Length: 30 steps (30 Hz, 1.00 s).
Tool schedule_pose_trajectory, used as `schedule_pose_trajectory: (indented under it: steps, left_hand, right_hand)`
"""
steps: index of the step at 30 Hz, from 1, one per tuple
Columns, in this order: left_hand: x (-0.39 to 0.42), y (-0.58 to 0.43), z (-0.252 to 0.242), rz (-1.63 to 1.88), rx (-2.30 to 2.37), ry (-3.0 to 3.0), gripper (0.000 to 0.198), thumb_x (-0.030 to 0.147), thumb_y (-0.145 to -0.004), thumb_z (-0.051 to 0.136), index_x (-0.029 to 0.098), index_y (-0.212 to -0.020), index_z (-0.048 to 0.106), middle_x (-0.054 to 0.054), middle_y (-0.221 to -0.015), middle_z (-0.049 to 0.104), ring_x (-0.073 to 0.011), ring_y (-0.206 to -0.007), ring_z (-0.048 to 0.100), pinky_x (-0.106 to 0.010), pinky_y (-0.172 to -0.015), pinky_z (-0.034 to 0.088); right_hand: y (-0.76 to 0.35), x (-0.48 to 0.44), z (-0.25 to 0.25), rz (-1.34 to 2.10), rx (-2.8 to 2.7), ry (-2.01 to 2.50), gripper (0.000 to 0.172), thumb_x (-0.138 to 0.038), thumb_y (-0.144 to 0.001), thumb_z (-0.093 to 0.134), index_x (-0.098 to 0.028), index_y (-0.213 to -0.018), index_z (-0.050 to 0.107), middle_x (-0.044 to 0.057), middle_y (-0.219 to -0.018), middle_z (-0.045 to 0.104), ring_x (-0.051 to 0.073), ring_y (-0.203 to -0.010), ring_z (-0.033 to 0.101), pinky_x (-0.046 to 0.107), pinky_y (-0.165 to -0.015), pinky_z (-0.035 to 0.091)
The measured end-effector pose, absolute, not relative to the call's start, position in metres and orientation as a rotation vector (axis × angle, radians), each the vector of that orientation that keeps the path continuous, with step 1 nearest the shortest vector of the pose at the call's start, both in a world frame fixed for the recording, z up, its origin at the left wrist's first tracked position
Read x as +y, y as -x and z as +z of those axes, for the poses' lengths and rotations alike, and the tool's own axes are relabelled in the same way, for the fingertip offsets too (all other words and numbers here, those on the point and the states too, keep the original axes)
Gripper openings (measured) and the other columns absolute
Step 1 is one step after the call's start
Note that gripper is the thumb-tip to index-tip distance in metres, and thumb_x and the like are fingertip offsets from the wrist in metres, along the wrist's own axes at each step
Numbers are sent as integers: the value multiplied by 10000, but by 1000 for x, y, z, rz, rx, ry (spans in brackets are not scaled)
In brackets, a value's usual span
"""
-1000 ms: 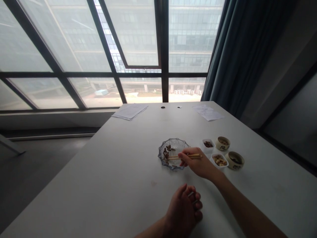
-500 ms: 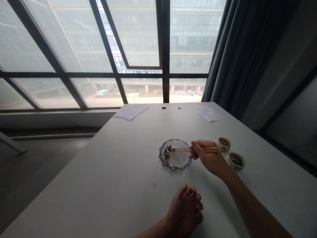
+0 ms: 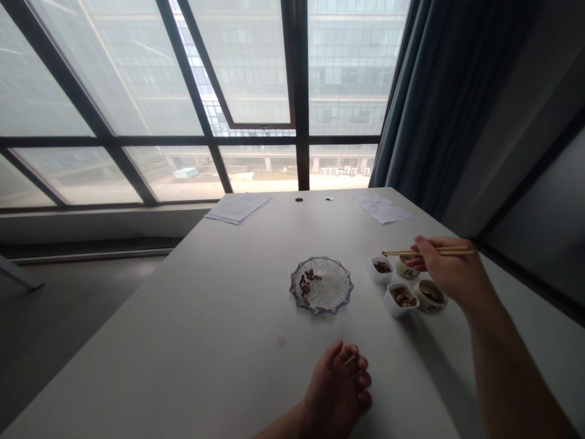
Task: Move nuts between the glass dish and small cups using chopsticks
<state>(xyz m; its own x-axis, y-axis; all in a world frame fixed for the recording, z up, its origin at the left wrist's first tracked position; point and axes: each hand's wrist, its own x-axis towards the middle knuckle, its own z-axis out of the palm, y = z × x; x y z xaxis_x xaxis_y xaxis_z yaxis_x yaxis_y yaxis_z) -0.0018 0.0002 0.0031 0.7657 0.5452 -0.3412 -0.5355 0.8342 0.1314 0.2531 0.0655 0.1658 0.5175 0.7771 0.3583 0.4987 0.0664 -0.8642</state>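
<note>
My right hand (image 3: 445,265) holds a pair of wooden chopsticks (image 3: 427,252) level, with nothing visible between the tips. The tips hang just above a small white square dish (image 3: 381,269) of dark brown pieces. Beside it are a white dish (image 3: 401,300) of tan nuts and two round cream cups (image 3: 430,296) (image 3: 406,269); my fingers partly cover the farther cup. A cut-glass dish (image 3: 331,299) with several brown pieces at its left side stands apart from both hands. My left hand (image 3: 338,390) rests curled at the near table edge, a small metal glint on its fingers.
The white table (image 3: 192,317) runs toward a large window, with loose papers (image 3: 238,208) (image 3: 384,210) at its far end. Two small holes (image 3: 299,199) mark the far surface. A dark curtain (image 3: 434,103) hangs at the right.
My right hand has moved right, away from the glass dish, carrying the chopsticks over the small dishes and cups. My left hand has stayed put.
</note>
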Motion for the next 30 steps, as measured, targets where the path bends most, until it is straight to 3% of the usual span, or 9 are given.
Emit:
schedule_pose_trajectory:
  steps: [6,12,18,30]
  left_hand:
    - [0,2,4,590,372,-26,225,381,-848,731,182,-885,632,-1,-777,596,-133,-620,518,-249,-585,249]
    - [0,2,4,593,378,-39,224,392,-857,713,187,-878,626,0,-780,592,-129,-610,504,-253,-585,243]
    - [0,1,2,594,381,-31,213,389,-876,685,186,-871,621,-1,-772,588,-131,-608,505,-252,-581,241]
    - [0,0,2,580,369,-22,209,393,-903,646,186,-882,619,1,-764,586,-132,-601,516,-252,-578,241]
  right_hand:
    - [-245,67,165,348,-1178,1656,300,-485,-860,708,-199,-795,772,84,-666,768,259,-581,756,301,-493,608]
    - [-229,67,167,367,-1204,1548,415,-592,-874,677,-190,-828,772,85,-708,774,251,-609,758,311,-536,614]
    - [-189,74,154,644,-1322,1386,461,-619,-882,664,-172,-878,777,108,-825,794,250,-724,776,338,-668,640]
    - [-151,93,101,821,-1536,1318,448,-554,-950,586,-174,-751,712,69,-703,757,227,-670,741,298,-647,566]
